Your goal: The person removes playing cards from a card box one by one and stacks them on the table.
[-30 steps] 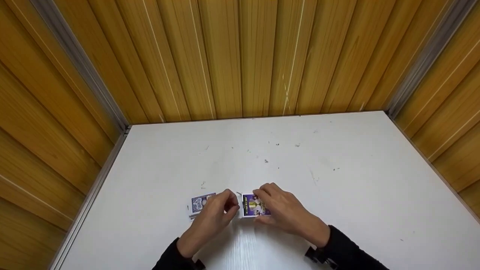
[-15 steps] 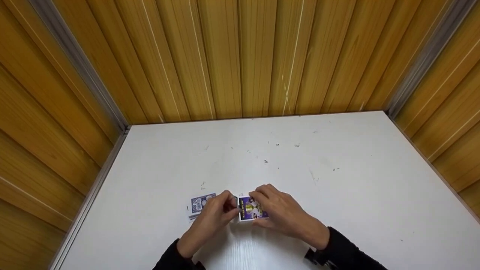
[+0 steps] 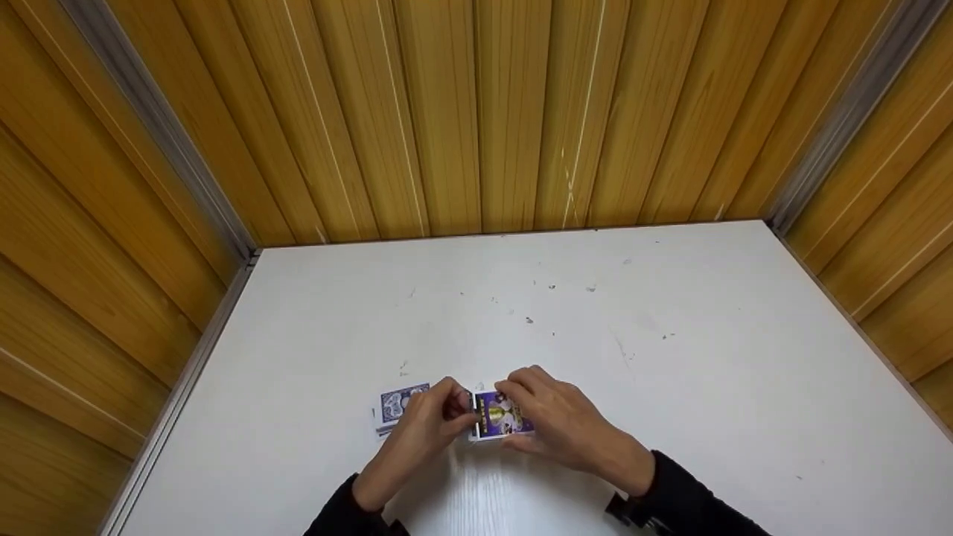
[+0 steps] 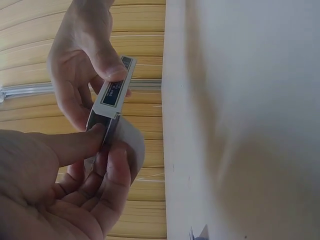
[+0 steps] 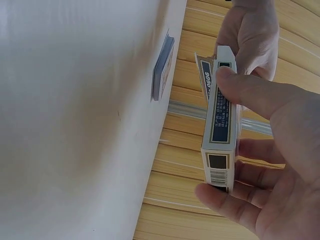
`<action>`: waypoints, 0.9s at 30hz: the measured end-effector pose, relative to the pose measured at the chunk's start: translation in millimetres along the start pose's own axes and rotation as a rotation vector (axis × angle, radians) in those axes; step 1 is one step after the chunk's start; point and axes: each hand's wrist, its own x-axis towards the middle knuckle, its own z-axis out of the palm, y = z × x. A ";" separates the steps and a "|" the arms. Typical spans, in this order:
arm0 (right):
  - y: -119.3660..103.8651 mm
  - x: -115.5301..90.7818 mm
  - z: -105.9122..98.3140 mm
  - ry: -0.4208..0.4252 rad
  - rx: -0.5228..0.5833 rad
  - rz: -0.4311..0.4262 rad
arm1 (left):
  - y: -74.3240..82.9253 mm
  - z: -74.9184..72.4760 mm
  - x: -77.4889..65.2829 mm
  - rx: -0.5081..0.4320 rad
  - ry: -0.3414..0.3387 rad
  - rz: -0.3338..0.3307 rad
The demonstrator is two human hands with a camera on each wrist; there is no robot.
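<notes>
A small purple-and-white playing card box (image 3: 493,424) is held in my right hand (image 3: 569,420), thumb on one narrow side and fingers round the other. The box's end facing left is open, and a printed flap (image 5: 205,75) sticks out from it in the right wrist view. My left hand (image 3: 424,424) pinches at this open end; in the left wrist view its thumb lies at the opening, with curled fingers against a pale bent flap (image 4: 131,145). Left of the box, a blue-backed deck of cards (image 3: 392,406) lies on the table, partly covered by the left hand.
The white table (image 3: 357,320) bears small dark marks and scuffs. Wood-patterned panels (image 3: 476,112) rise behind it and on both sides, with metal posts (image 3: 160,134) at the corners.
The card box has shifted slightly left and toward me in my right hand, meeting my left thumb and fingers at its open end. The deck has stayed in place.
</notes>
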 end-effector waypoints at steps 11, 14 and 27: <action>3.8 -0.5 1.4 -0.018 0.006 0.036 | 3.1 -4.8 -0.7 -0.050 -0.017 -0.073; 5.1 -0.8 1.6 -0.023 0.004 0.048 | 2.8 -7.3 -0.2 -0.051 -0.017 -0.072; 12.4 0.2 -0.3 0.006 0.009 0.081 | -1.7 -20.5 0.7 0.032 0.056 0.027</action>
